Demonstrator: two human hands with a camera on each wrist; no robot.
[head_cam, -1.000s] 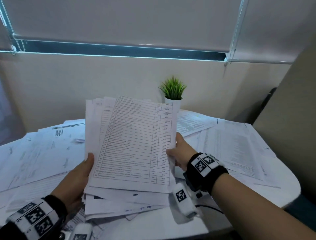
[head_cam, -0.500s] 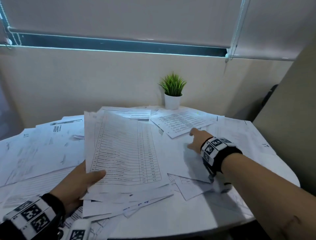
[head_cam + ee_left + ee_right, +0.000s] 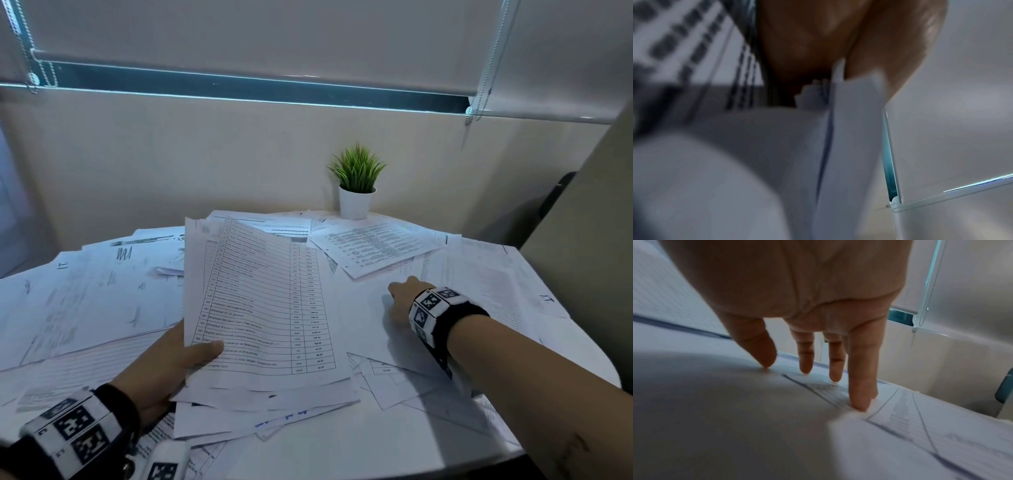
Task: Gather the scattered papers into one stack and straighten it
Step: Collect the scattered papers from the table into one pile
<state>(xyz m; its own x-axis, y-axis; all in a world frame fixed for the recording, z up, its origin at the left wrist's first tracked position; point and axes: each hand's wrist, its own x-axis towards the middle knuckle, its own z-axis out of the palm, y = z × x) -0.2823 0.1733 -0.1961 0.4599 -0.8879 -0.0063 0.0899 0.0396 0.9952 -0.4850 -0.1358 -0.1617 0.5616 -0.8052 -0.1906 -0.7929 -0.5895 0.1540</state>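
My left hand [image 3: 178,363] grips a loose stack of papers [image 3: 263,308] by its lower left corner, thumb on top of the printed table sheet. The stack tilts up off the table, its sheets uneven at the near edge. In the left wrist view the hand [image 3: 838,48] pinches the paper edges [image 3: 849,113]. My right hand [image 3: 406,298] lies to the right on a blank sheet [image 3: 370,325], fingers straight. In the right wrist view its fingertips [image 3: 859,404] press down on paper [image 3: 900,426]. More printed sheets [image 3: 376,246] lie scattered over the table.
A small potted plant [image 3: 356,185] stands at the back of the round table [image 3: 445,455], against the wall. Loose sheets [image 3: 85,301] cover the table's left side and right side [image 3: 496,284]. A panel [image 3: 589,212] rises at the right.
My right hand has let go of the stack and moved right onto the sheets on the table. The stack, held by my left hand alone, has tipped lower toward the table.
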